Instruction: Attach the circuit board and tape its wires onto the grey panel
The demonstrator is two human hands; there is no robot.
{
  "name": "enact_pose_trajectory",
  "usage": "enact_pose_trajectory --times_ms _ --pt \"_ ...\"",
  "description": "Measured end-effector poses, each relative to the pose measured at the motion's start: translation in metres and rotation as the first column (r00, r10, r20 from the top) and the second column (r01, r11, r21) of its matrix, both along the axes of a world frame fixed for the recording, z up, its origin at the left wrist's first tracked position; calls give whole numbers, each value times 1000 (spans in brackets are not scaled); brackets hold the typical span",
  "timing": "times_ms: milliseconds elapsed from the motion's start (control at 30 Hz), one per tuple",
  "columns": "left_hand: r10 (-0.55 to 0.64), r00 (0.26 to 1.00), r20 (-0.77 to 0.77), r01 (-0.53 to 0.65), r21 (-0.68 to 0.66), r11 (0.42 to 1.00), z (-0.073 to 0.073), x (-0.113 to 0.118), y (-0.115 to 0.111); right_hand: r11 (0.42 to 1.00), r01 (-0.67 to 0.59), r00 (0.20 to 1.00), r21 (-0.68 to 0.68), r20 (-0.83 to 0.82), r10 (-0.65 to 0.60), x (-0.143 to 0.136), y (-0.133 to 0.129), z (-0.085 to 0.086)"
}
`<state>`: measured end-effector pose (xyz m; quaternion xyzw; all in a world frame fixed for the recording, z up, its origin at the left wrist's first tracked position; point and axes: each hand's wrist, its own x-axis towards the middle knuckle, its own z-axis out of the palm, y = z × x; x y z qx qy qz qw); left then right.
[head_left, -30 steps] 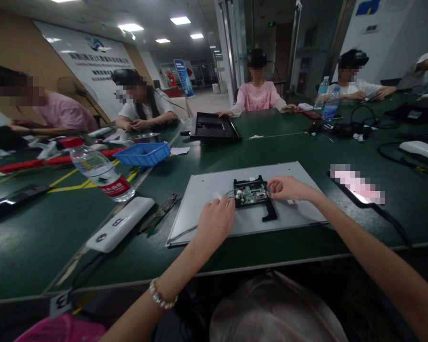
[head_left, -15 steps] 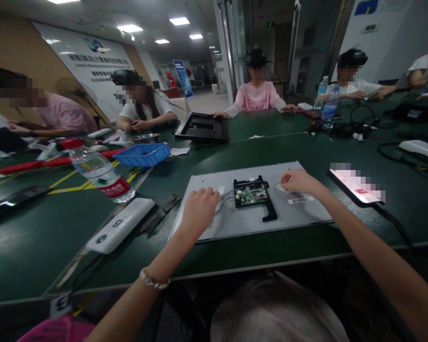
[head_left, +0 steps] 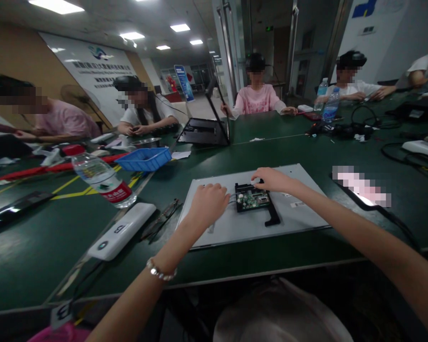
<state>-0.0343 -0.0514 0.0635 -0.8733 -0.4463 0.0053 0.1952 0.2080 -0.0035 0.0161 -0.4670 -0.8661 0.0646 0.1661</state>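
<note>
A flat grey panel [head_left: 231,232] lies on the table in front of me. Mounted near its middle is a black plastic bracket [head_left: 272,219] around a green circuit board [head_left: 251,200]. My left hand [head_left: 211,202] rests over the panel's left part with its fingers curled beside thin grey cables [head_left: 232,202] that run to the board; what it grips is hidden. At the bracket's far edge, my right hand [head_left: 271,179] has thumb and fingers pinched by a small white piece [head_left: 254,181]. Whether it holds that piece is unclear.
Left of the panel are glasses [head_left: 161,219], a white power bank [head_left: 123,231], a water bottle [head_left: 102,178] and a blue tray [head_left: 144,160]. A phone [head_left: 356,191] with a cable lies to the right. Across the table, a person holds up part of a black frame [head_left: 204,131].
My right hand has moved left from the panel's right part to the bracket's far edge. My left hand stays near the cables. The person opposite has raised a black part.
</note>
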Motion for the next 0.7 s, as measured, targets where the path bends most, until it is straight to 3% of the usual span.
enact_pose_trajectory --times_ms 100,167,300,500,700 --pt "-4 997 73 9 -75 997 10 23 14 999 38 999 -33 40 -37 -9 14 -6" --pt "4 992 124 12 -123 992 9 37 29 997 62 997 -37 46 -60 -12 19 -10" --pt "23 974 226 22 -193 981 -11 51 57 994 112 994 -9 16 -112 -11 19 -14" --pt "23 916 401 48 -166 985 -51 38 70 972 223 974 68 -53 -220 11 12 -8" --pt "42 895 445 34 -162 986 -53 28 72 974 217 976 -66 11 -217 38 11 -13"
